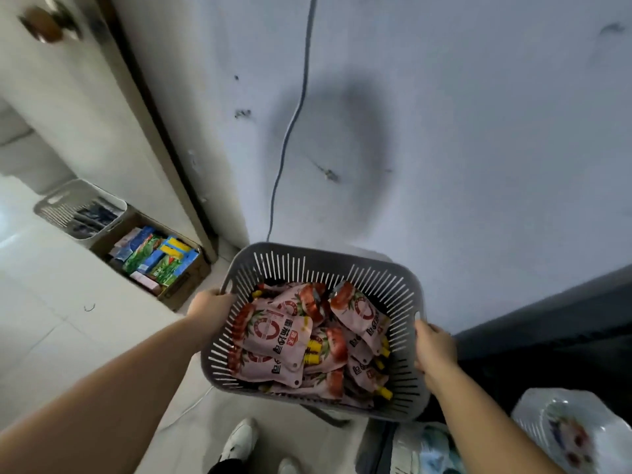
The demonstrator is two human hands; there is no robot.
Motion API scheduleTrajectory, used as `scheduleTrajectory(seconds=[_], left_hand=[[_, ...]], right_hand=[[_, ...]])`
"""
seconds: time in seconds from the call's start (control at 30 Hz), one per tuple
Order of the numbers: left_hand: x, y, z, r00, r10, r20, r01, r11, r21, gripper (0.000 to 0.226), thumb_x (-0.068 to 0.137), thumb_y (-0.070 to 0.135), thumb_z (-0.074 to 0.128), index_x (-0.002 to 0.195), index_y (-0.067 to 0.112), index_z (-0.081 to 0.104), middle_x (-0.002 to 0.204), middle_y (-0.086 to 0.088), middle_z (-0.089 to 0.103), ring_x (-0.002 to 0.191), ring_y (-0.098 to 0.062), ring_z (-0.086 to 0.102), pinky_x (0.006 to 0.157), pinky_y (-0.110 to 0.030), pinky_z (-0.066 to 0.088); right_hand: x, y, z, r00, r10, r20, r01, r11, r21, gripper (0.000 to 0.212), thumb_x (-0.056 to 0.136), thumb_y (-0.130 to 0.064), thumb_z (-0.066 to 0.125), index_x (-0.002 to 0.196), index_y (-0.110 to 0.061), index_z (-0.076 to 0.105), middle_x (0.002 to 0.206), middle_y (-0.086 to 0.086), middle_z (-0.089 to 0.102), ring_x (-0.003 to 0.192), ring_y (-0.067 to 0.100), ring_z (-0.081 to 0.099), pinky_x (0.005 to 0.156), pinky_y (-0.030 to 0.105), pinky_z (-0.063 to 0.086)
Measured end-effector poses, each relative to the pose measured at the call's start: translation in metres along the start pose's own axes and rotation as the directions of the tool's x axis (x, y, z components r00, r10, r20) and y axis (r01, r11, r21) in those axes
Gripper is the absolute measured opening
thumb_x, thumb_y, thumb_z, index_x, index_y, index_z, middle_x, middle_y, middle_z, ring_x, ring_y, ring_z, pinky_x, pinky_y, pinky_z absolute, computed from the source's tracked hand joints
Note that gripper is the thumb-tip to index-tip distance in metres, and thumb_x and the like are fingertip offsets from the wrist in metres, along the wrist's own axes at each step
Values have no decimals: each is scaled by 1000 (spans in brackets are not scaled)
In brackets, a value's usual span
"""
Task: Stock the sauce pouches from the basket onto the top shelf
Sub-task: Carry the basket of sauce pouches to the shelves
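Note:
A grey slotted plastic basket (307, 265) is held in the air in front of me, tilted a little. Several pink and red sauce pouches (273, 340) with yellow caps lie piled inside it. My left hand (210, 307) grips the basket's left handle, fingers curled over the rim. My right hand (434, 350) grips the right handle in the same way. No shelf is plainly in view.
A cardboard box (184, 285) of colourful packets and a white slotted basket (58, 203) stand on the floor at left by a door. A dark cable (290, 128) runs down the wall ahead. A dark unit (547, 323) sits at right, with another white basket (578, 429) below it.

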State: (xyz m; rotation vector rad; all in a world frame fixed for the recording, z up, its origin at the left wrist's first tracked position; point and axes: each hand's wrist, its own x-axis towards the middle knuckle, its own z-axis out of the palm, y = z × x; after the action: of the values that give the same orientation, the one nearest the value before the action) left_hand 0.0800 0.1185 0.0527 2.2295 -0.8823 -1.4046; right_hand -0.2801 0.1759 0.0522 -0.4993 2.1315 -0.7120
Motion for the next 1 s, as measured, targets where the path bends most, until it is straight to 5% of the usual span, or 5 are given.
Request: scheduleTrajectory(seconds=[0.13,0.3,0.47,0.83,1.0], left_hand=[[-44,-12,-52,998,-33,-59,27,995,-99,9,84,16,61,82,10,68,60,-6,72,47,-21,70,43,-22,50],[-95,-55,-125,972,-93,-214,39,969,-244,15,86,11,56,72,5,57,57,-7,54,41,-20,46,40,-18,33],[-138,-121,-196,916,-185,-356,33,919,-393,14,88,14,58,78,5,62,70,-13,60,48,-21,49,45,-22,35],[-253,-286,-336,756,-433,-491,-44,715,-698,29,90,14,56,63,12,47,47,-5,45,26,-13,37,34,-16,24],[-313,-386,-377,637,-556,-534,-65,652,-756,31,90,15,57,61,12,44,54,-9,45,43,-22,40,44,-24,28]], right_hand=[[-34,-44,2,988,-80,135,87,995,-46,30,95,-32,55,87,-5,67,66,11,56,49,20,46,42,25,34],[-93,-97,46,931,-202,305,246,963,-113,35,94,-38,58,79,-7,64,60,12,54,46,21,45,46,29,34],[-166,-126,110,858,-298,419,387,911,-145,34,88,-39,60,70,-10,63,53,9,53,42,21,45,47,31,36],[-358,-109,262,613,-363,702,621,770,-145,31,85,-30,60,60,-12,58,61,6,56,51,22,47,50,32,37],[-464,-62,316,475,-319,820,720,677,-153,21,91,-32,57,76,-18,56,72,2,54,59,17,50,59,34,45]])
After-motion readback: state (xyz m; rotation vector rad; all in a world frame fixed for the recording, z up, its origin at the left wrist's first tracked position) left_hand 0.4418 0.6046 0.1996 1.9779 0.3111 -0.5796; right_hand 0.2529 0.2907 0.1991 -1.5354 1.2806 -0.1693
